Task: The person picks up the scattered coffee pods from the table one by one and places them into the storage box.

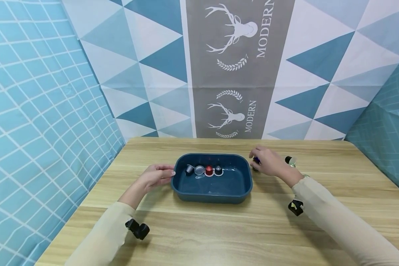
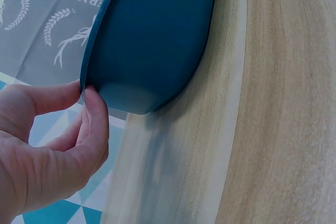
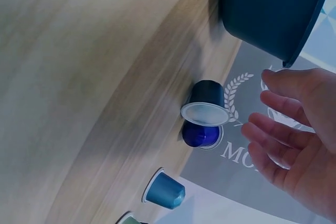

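Coffee capsules (image 1: 208, 170), four showing, lie inside the blue bin (image 1: 211, 198) toward eleven o'clock; four other capsules (image 3: 198, 136) (one cropped in the right wrist view) sit outside past three, so loading seems halfway. The left hand (image 1: 157, 176) pinches the bin at nine; the right hand (image 1: 267, 162), fingers loosely bent and empty, hovers near three.

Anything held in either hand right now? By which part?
Left hand pinches the dark-blue, rounded-rectangular tray by the rim at its left end. Right hand holds nothing; its fingers are clear of the dark, cup-shaped capsule.
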`<action>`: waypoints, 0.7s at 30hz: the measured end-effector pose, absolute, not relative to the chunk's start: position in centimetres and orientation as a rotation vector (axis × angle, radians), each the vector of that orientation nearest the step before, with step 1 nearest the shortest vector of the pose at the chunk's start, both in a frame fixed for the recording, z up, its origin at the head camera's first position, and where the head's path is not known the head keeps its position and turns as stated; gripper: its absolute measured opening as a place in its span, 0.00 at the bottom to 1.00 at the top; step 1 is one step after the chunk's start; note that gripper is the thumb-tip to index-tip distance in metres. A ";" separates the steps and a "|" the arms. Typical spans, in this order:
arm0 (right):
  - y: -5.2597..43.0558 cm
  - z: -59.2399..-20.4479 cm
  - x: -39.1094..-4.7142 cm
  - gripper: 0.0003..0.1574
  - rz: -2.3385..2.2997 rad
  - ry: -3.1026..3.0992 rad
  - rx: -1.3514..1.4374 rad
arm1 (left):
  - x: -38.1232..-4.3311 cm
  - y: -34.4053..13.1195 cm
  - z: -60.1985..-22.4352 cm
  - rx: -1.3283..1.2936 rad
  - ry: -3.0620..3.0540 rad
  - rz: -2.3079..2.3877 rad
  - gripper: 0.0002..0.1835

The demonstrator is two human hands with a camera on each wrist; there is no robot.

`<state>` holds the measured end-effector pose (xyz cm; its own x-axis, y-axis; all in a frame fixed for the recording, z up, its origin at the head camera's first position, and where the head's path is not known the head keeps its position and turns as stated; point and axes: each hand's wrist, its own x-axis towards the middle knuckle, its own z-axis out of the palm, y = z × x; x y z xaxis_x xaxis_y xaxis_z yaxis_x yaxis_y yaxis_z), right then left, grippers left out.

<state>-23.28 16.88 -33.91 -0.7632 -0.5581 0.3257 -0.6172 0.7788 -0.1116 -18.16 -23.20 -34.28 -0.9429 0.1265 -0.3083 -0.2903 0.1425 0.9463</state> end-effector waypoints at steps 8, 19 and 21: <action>17.1 -34.6 -23.4 0.09 0.292 -2.690 0.942 | -18.2 -23.2 -34.3 -0.163 2.125 1.858 0.25; 17.4 -35.0 -23.5 0.09 0.301 -2.757 0.925 | -18.2 -23.2 -34.4 -0.164 2.128 1.855 0.25; 17.4 -35.0 -23.6 0.09 0.292 -2.768 0.924 | -18.1 -23.2 -34.4 -0.164 2.126 1.858 0.25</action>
<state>-23.59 17.44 -35.04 -0.7821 -0.5674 0.2575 -0.6087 0.7842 -0.1208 -18.15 -23.22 -34.38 -0.9446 0.1179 -0.3062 -0.2877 0.1512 0.9457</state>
